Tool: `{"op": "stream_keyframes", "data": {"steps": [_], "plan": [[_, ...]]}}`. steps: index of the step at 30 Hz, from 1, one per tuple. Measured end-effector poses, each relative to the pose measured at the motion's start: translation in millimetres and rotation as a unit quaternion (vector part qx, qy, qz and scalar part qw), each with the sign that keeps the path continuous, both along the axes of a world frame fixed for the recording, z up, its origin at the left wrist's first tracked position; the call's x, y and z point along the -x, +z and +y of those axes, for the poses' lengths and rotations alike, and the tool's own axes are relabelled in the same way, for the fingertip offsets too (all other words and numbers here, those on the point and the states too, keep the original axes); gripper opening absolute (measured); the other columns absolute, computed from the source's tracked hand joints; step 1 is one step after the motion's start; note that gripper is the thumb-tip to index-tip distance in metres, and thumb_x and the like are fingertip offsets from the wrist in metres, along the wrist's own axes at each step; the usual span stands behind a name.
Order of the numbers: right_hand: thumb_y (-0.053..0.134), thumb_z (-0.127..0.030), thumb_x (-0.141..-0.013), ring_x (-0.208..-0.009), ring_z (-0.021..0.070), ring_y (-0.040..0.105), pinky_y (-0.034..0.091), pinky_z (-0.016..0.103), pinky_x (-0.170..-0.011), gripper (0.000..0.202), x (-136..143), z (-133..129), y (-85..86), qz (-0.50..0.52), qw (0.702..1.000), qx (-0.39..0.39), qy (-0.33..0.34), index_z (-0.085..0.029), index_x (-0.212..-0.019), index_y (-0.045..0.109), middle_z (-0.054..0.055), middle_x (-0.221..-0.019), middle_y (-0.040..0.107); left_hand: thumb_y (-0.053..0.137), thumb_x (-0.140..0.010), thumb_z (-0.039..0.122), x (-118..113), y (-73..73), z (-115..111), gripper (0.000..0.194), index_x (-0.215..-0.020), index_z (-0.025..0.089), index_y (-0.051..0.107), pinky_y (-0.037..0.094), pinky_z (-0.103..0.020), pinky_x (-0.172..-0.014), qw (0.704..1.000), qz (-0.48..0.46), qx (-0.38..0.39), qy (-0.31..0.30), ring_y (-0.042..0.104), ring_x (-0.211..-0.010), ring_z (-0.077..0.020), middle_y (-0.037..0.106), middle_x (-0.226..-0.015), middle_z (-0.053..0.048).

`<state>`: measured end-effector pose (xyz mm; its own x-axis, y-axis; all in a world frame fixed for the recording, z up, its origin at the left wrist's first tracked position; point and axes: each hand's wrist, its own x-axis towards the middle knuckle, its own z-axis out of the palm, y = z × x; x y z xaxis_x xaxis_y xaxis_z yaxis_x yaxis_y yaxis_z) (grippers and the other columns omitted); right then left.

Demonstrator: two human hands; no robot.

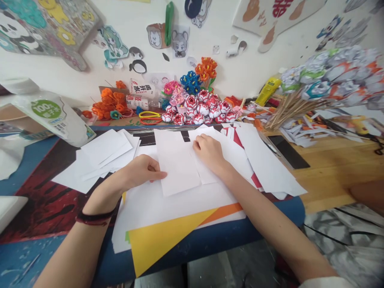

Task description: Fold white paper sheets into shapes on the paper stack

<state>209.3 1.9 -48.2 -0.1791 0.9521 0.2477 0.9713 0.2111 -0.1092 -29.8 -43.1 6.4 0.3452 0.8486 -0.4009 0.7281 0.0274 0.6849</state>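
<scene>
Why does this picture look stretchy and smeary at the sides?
Head view, left side: the white bottle leans and looks stretched, maybe from a wide lens; head view, far right: the paper flowers look smeary; head view, middle: the left hand looks clearer.

The left forearm (pixel 81 244) and right forearm (pixel 270 224) are seen bare, stretched inward from the lower corners. The left hand (pixel 142 171) is turned inward, its thumb extended and its fingers curled. The right hand (pixel 209 149) is held slightly farther forward, knuckles raised, fingers bent downward.
</scene>
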Motion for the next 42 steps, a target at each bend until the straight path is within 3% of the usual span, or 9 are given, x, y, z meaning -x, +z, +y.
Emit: {"op": "stream_keyframes", "data": {"steps": [12, 20, 23, 26, 28, 30, 33, 37, 42], "plan": [[0.039, -0.024, -0.097, -0.091, 0.0190, 0.060, 0.034, 0.030, -0.065, 0.027, 0, 0, 0.2, -0.005, 1.000, -0.009, 0.000, -0.018, -0.093, 0.065, 0.006, -0.097, 0.067, 0.066, -0.064, 0.052, 1, -1.2, 1, 0.039, -0.046, 0.019, 0.056, 0.027, -0.026, -0.047, 0.999, 0.031, -0.006, -0.016, 0.038, -0.049, -0.0113, 0.050, -0.048, 0.000], [0.039, -0.023, -0.097, -0.090, 0.0183, 0.060, 0.032, 0.030, -0.065, 0.026, 0, 1, -1.3, 0.005, 1.000, -0.012, 0.003, -0.018, -0.092, 0.065, 0.006, -0.097, 0.067, 0.065, -0.067, 0.052, 14, -2.4, 1, 0.039, -0.049, 0.019, 0.053, 0.028, -0.025, -0.050, 0.999, 0.041, -0.007, -0.014, 0.040, -0.052, -0.0115, 0.049, -0.051, 0.001], [0.041, -0.022, -0.096, -0.084, 0.0178, 0.059, 0.029, 0.030, -0.062, 0.025, 1, 0, -0.4, 0.036, 0.999, -0.029, 0.007, -0.018, -0.085, 0.063, 0.005, -0.091, 0.067, 0.063, -0.071, 0.052, 14, -0.3, 1, 0.040, -0.051, 0.019, 0.051, 0.027, -0.025, -0.051, 0.998, 0.028, -0.042, -0.023, 0.038, -0.052, -0.0109, 0.047, -0.051, 0.002], [0.040, -0.029, -0.098, -0.072, 0.0160, 0.054, 0.027, 0.029, -0.061, 0.033, 1, -2, 3.8, 0.128, 0.991, -0.030, 0.024, -0.018, -0.071, 0.056, 0.003, -0.075, 0.062, 0.060, -0.077, 0.050, 13, 1.7, 1, 0.041, -0.054, 0.018, 0.049, 0.028, -0.024, -0.053, 0.993, -0.002, -0.118, -0.025, 0.038, -0.054, -0.0106, 0.046, -0.053, 0.003], [0.036, -0.040, -0.100, -0.062, 0.0139, 0.048, 0.026, 0.028, -0.059, 0.046, 1, -3, 7.7, 0.236, 0.970, -0.002, 0.055, -0.018, -0.062, 0.048, 0.000, -0.062, 0.052, 0.058, -0.080, 0.050, 13, 1.9, 1, 0.042, -0.055, 0.018, 0.048, 0.029, -0.023, -0.055, 0.987, -0.017, -0.160, -0.012, 0.039, -0.056, -0.0107, 0.047, -0.054, 0.003], [0.034, -0.053, -0.099, -0.058, 0.0124, 0.044, 0.028, 0.027, -0.058, 0.054, 2, -4, 11.2, 0.348, 0.931, 0.044, 0.103, -0.019, -0.059, 0.043, -0.002, -0.057, 0.045, 0.057, -0.082, 0.050, 14, 0.9, 2, 0.041, -0.057, 0.018, 0.049, 0.030, -0.023, -0.056, 0.982, -0.025, -0.186, 0.016, 0.040, -0.057, -0.0111, 0.049, -0.057, 0.002], [0.047, -0.062, -0.091, -0.066, 0.0147, 0.053, 0.036, 0.025, -0.061, 0.051, 3, -6, 14.3, 0.476, 0.854, 0.123, 0.172, -0.017, -0.069, 0.055, -0.001, -0.067, 0.056, 0.058, -0.082, 0.051, 13, -0.4, 2, 0.039, -0.061, 0.018, 0.055, 0.031, -0.024, -0.056, 0.976, -0.031, -0.211, 0.053, 0.041, -0.058, -0.0117, 0.051, -0.059, 0.002], [0.065, -0.058, -0.081, -0.087, 0.0226, 0.064, 0.048, 0.030, -0.073, 0.045, 3, -9, 17.2, 0.575, 0.762, 0.221, 0.199, -0.015, -0.093, 0.066, 0.006, -0.091, 0.069, 0.061, -0.080, 0.051, 9, 1.2, 0, 0.041, -0.056, 0.018, 0.056, 0.029, -0.024, -0.053, 0.976, -0.055, -0.209, 0.017, 0.038, -0.056, -0.0115, 0.046, -0.055, 0.002], [0.071, -0.053, -0.077, -0.088, 0.0237, 0.067, 0.051, 0.031, -0.074, 0.045, 3, -16, 28.1, 0.581, 0.731, 0.295, 0.205, -0.012, -0.094, 0.070, 0.009, -0.095, 0.072, 0.065, -0.079, 0.054, 2, 3.6, -3, 0.038, -0.069, 0.017, 0.067, 0.034, -0.024, -0.054, 0.958, -0.186, -0.183, 0.117, 0.046, -0.061, -0.0140, 0.058, -0.065, -0.002]]}}
